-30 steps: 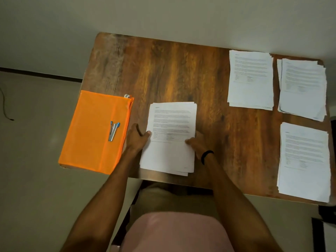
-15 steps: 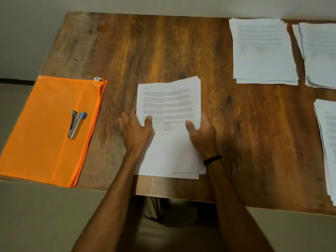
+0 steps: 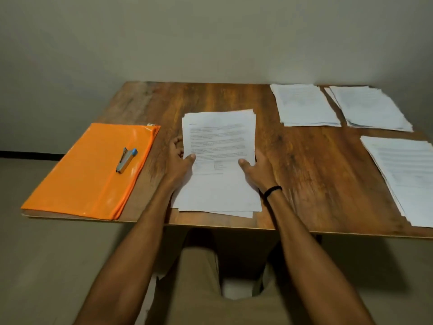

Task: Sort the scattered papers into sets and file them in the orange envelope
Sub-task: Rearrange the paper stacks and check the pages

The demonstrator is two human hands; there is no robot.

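A stack of printed white papers (image 3: 220, 141) lies in the middle of the wooden table (image 3: 304, 172). My left hand (image 3: 179, 160) grips its left edge, thumb on top of the sheets. My right hand (image 3: 256, 171), with a black band at the wrist, grips the right edge the same way. The stack's far end looks slightly raised off the table. The orange envelope (image 3: 86, 174) lies flat at the table's left end, its corner overhanging the edge. A small blue and silver stapler (image 3: 126, 159) rests on it.
Three other paper stacks lie to the right: one at the back (image 3: 303, 105), one at the back right corner (image 3: 370, 109), one at the right edge (image 3: 407, 177). A plain wall stands behind the table. My knees are under the near edge.
The camera has tilted up, showing more wall. Both hands have slid up along the stack's sides, and the stack's far end has lifted a little.
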